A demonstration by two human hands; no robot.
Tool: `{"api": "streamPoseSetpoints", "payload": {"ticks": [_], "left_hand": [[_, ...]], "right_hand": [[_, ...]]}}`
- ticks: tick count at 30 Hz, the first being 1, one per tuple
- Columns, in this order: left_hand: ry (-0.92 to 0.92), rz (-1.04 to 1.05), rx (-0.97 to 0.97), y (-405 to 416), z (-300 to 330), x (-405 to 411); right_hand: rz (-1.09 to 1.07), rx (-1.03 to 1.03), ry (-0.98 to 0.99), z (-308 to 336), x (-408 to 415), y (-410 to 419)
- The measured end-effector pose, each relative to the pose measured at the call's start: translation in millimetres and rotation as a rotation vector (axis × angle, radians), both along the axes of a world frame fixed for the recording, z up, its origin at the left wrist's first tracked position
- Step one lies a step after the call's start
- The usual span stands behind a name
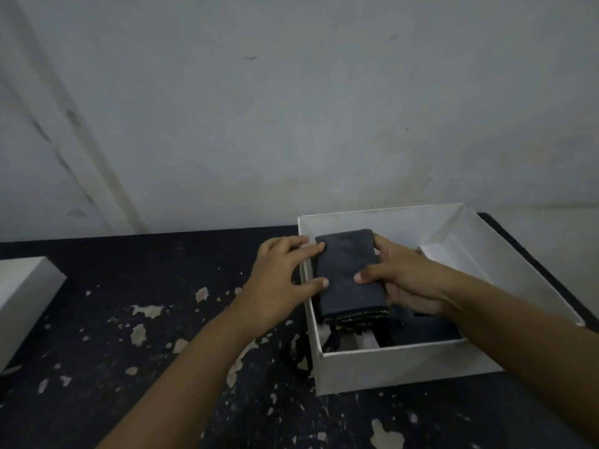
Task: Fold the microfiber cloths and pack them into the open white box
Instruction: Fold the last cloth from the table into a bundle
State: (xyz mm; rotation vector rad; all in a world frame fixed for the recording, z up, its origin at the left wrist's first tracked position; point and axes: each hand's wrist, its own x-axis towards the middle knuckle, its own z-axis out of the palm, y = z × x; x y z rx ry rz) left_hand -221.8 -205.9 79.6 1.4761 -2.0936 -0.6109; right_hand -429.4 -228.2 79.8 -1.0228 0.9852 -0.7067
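A folded dark grey microfiber cloth sits at the left side of the open white box, its layered edge with yellow stitching facing me. My right hand grips the cloth from its right side, thumb on top. The fingers of my left hand reach over the box's left wall, and their tips touch the cloth's left edge. More dark cloth lies lower in the box under my right wrist, partly hidden.
The box stands on a black table with chipped paint. Another white box or lid stands at the table's left edge. A pale wall rises directly behind the table.
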Motion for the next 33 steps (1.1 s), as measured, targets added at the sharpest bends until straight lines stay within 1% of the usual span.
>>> {"api": "streamPoseSetpoints", "payload": {"ticks": [3,6,11,13,15,18,23,24,26,27,28,29,30,31,33], "left_hand": [[0.025,-0.021,0.016,0.4,-3.1,0.8],[0.054,-0.049,0.078,2.3,-4.5,3.7],[-0.004,-0.139,0.013,1.4,-6.3,4.7],[0.001,-0.137,0.033,0.3,-5.9,3.7],[0.009,-0.123,0.065,0.0,-6.6,3.4],[0.021,-0.121,0.083,-0.2,-7.6,2.9],[0.021,-0.14,0.092,-2.5,-8.2,4.5],[0.016,-0.142,0.088,-2.4,-7.9,4.5],[-0.001,-0.143,0.085,-2.0,-7.3,5.1],[-0.01,-0.147,0.085,-1.9,-6.8,5.3],[-0.019,-0.151,0.085,-2.0,-6.2,5.4],[-0.024,-0.155,0.084,-2.1,-6.0,5.6],[-0.029,-0.159,0.081,-1.8,-5.4,5.7],[-0.03,-0.162,0.076,-1.7,-5.0,5.7],[-0.036,-0.167,0.068,-0.9,-3.8,5.2]], "right_hand": [[0.041,0.12,-0.006,-7.0,-2.6,0.3],[0.1,0.206,-0.019,-12.7,-0.6,2.3],[0.249,0.352,-0.004,-25.0,4.9,1.3],[0.291,0.388,0.038,-32.8,5.4,0.7],[0.3,0.366,0.167,-39.6,7.2,0.8],[0.307,0.183,0.478,-41.2,12.2,3.2],[0.315,-0.17,0.861,-22.8,13.8,12.2],[0.338,-0.249,0.966,-17.9,12.5,15.1],[0.398,-0.493,1.227,-10.4,9.5,19.2],[0.408,-0.643,1.312,-8.7,7.6,20.4],[0.423,-0.776,1.326,-7.2,6.9,21.0],[0.47,-0.871,1.282,-6.8,7.1,20.3],[0.558,-0.923,1.223,-5.8,7.8,19.6],[0.665,-0.941,1.171,-6.2,8.7,18.5],[0.857,-0.891,1.175,-10.5,9.6,17.6]]}}
